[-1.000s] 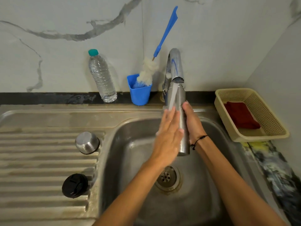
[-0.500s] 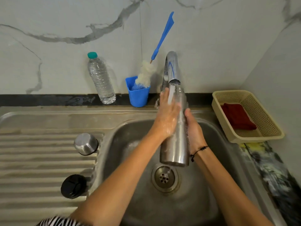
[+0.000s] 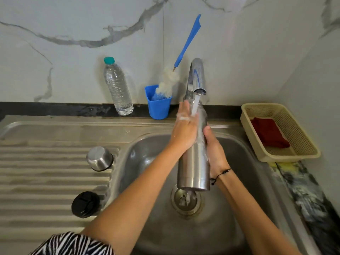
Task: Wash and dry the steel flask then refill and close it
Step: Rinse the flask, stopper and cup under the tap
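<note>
The steel flask [image 3: 194, 168] stands upright over the sink basin [image 3: 147, 162], its mouth under the running tap [image 3: 196, 78]. My right hand [image 3: 214, 151] grips its right side around the middle. My left hand [image 3: 184, 127], soapy, lies with straight fingers against the flask's upper left side, in the stream of water. The steel cup lid [image 3: 99, 158] and the black stopper [image 3: 85, 204] rest on the ribbed draining board [image 3: 46, 173] at the left.
A plastic water bottle [image 3: 118, 87] and a blue cup [image 3: 158, 106] holding a blue-handled bottle brush [image 3: 187, 41] stand by the wall. A beige basket [image 3: 298, 150] with a red cloth [image 3: 268, 133] sits right of the sink. The drain [image 3: 185, 201] lies below the flask.
My left hand has slid from the flask's middle up to its neck under the water. The flask has come lower and nearer, its base now showing above the drain.
</note>
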